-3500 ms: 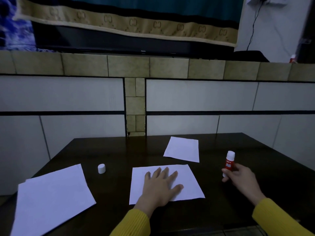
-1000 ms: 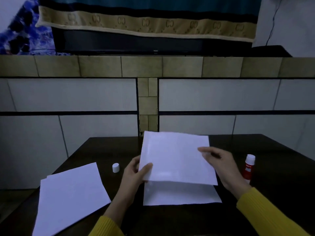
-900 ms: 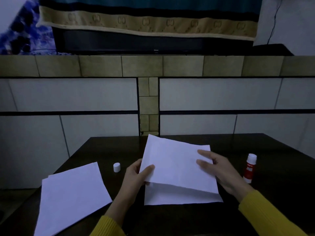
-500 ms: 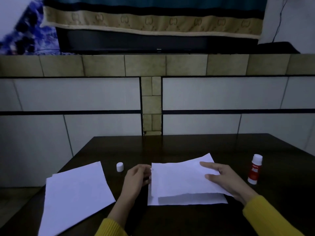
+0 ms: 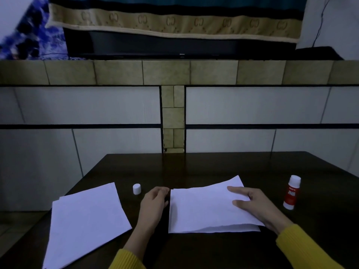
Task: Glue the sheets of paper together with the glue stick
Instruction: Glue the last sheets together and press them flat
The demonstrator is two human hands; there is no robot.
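From the head camera, a dark surface (image 5: 213, 167) carries two white sheets in front of the person: a top sheet (image 5: 206, 206) lies over a bottom sheet (image 5: 213, 230), slightly askew, so a thin strip of the lower one shows along the near edge and the top sheet's far right corner sticks out beyond it. The right hand (image 5: 256, 206) rests on the right part of the top sheet, its fingers (image 5: 236, 190) nearly straight and spread flat on the paper, holding nothing. The left hand (image 5: 153, 204) sits at the left edge of the sheets with its fingers curled in toward that edge; whether they pinch the paper or only touch it cannot be told. The glue stick (image 5: 291, 193), red with a white top, stands upright and uncapped on the surface to the right of the right hand, apart from it. Its white cap (image 5: 136, 189) stands to the left of the left hand. Further left lies a stack of paper (image 5: 85, 222), near the surface's corner. Both wrists wear yellow sleeves (image 5: 303, 249). Behind the surface rises a tiled wall (image 5: 97, 105).
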